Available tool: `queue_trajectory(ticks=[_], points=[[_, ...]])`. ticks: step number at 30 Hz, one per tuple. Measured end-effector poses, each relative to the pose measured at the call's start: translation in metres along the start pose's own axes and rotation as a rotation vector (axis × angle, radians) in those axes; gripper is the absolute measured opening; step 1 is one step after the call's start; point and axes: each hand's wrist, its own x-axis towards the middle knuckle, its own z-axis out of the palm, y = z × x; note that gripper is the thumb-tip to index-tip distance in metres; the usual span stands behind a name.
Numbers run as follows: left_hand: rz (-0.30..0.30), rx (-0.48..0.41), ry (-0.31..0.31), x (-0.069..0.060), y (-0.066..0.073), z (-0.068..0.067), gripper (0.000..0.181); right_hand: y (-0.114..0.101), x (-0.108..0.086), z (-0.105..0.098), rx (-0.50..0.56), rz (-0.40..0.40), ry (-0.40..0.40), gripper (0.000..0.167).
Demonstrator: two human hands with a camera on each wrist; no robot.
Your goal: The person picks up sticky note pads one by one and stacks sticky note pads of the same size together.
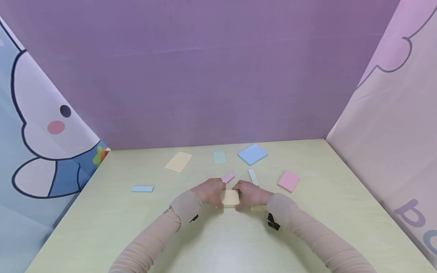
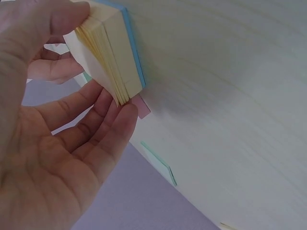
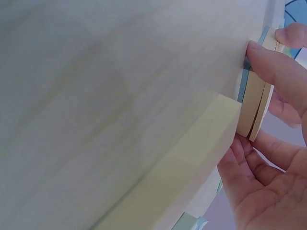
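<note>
A cream sticky-note pad [image 1: 230,198] is between both hands near the middle of the table. My left hand [image 1: 212,192] grips its left side, with the thumb on the near edge and fingers at the far edge. In the left wrist view, some sheets of the cream pad [image 2: 108,52] splay apart, and a blue layer [image 2: 135,52] lies under it against the table. My right hand [image 1: 253,194] grips the right side in the same way. A yellow pad [image 1: 258,208] lies partly hidden beneath the right hand; in the right wrist view this yellow pad [image 3: 177,163] appears close up.
Around the hands lie a pink strip [image 1: 228,178], a pale green strip [image 1: 253,177], a pink pad [image 1: 288,181], a blue pad [image 1: 252,154], a mint pad [image 1: 219,157], a cream sheet-like pad [image 1: 179,162] and a light-blue strip [image 1: 142,189]. A purple backdrop [image 1: 211,76] rises behind the table.
</note>
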Motion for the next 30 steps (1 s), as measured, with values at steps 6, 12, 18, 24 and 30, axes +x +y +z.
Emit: queue_trajectory(ticks=[6,12,18,24,30], points=[[0.008,0.001,0.001,-0.0001,-0.0008,0.0015,0.038,-0.0002,-0.0008,0.0000,-0.002,0.003,0.000,0.047],[0.009,-0.013,0.004,-0.0018,-0.0009,0.0018,0.037,-0.0005,-0.0006,0.0006,-0.001,0.001,0.000,0.046],[0.007,-0.023,0.002,-0.0038,0.0009,0.0008,0.038,-0.0005,-0.0012,0.0003,0.007,0.003,0.000,0.045],[0.010,-0.022,0.008,-0.0044,0.0015,0.0008,0.039,0.0012,-0.0015,0.0012,0.003,-0.008,0.005,0.044],[0.004,-0.028,0.003,-0.0036,-0.0001,0.0014,0.041,0.0007,-0.0013,0.0003,0.021,-0.008,0.003,0.044]])
